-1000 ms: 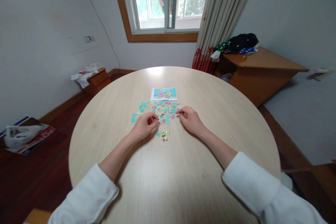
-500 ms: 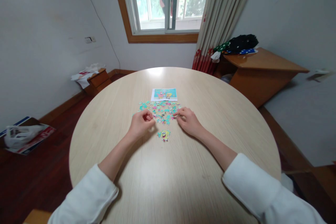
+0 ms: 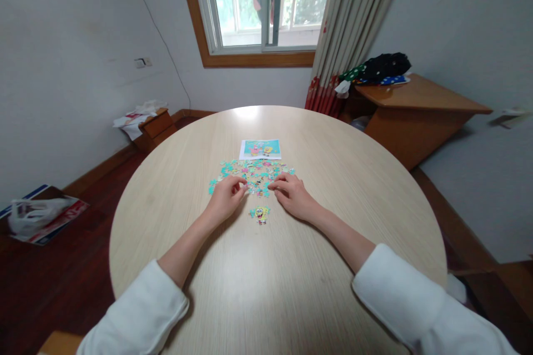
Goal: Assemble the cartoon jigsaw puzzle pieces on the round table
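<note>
Loose jigsaw pieces (image 3: 258, 169), mostly turquoise with some pink and yellow, lie spread on the table. At the left edge of this spread is my left hand (image 3: 227, 197), its thumb and index finger a little apart over the pieces. My right hand (image 3: 293, 195) is at the right edge, fingers stretched out and touching or just above pieces there. No piece shows in either hand. Between my wrists and nearer me lies a small joined puzzle section (image 3: 261, 214) with a yellow cartoon face. Behind the pieces is a printed reference picture (image 3: 262, 149) of two cartoon figures.
All this stands on a round pale wooden table (image 3: 275, 283). Behind it are a window (image 3: 266, 5) and a patterned curtain (image 3: 345, 22). A brown desk (image 3: 420, 100) with dark cloths is at the right; a plastic bag (image 3: 35, 215) lies on the left.
My left fingers have uncurled from a closed shape and stretched toward the pieces. My right hand has shifted slightly left, uncovering pieces at the right edge.
</note>
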Action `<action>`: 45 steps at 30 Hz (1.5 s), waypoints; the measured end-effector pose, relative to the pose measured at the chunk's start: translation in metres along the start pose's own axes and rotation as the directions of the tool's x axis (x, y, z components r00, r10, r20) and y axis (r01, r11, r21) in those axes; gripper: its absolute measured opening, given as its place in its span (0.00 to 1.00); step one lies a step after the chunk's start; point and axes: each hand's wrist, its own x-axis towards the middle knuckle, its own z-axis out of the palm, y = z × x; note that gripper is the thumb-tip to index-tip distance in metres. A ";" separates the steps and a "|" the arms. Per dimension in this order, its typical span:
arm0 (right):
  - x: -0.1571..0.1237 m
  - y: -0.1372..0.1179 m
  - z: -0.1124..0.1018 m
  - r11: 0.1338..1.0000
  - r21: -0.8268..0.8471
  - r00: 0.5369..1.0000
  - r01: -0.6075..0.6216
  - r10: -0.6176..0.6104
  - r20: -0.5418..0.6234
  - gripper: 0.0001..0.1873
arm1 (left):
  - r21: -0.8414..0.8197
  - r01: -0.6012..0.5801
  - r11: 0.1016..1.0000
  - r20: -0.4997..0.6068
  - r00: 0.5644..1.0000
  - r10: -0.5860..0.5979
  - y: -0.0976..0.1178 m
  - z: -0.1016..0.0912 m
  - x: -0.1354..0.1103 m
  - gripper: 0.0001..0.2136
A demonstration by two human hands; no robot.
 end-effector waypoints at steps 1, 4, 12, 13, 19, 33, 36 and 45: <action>0.000 0.000 0.000 1.000 0.007 1.000 -0.002 0.002 -0.002 0.13 | 0.019 -0.038 0.999 0.016 0.999 0.037 -0.003 0.002 0.000 0.10; 0.000 0.000 0.001 1.000 0.021 1.000 -0.007 0.007 -0.007 0.12 | 0.113 -0.144 0.983 0.045 0.989 0.140 -0.011 0.006 -0.002 0.13; 0.000 0.002 0.001 1.000 0.026 1.000 0.006 -0.005 -0.023 0.12 | 0.307 -0.212 0.928 0.161 0.972 0.169 -0.016 0.008 -0.004 0.13; 0.000 0.002 0.001 1.000 0.024 1.000 0.006 -0.006 -0.022 0.12 | 0.305 -0.201 0.931 0.164 0.974 0.156 -0.015 0.008 -0.004 0.12; 0.000 0.001 0.000 1.000 0.027 1.000 -0.008 0.008 -0.006 0.12 | 0.233 -0.160 0.959 0.180 0.977 0.119 -0.009 0.005 -0.004 0.07; 0.001 -0.002 -0.001 0.999 0.033 1.000 -0.021 0.021 0.001 0.12 | 0.202 -0.087 0.975 0.134 0.989 0.061 -0.004 0.002 -0.002 0.04; 0.001 -0.002 -0.001 0.999 0.026 1.000 -0.023 0.023 0.004 0.12 | 0.191 -0.079 0.978 0.134 0.990 0.054 -0.001 0.001 -0.001 0.04; 0.001 -0.001 0.000 0.999 0.031 1.000 -0.023 0.023 -0.001 0.12 | 0.077 -0.010 0.997 0.174 0.985 -0.004 0.003 0.001 -0.003 0.01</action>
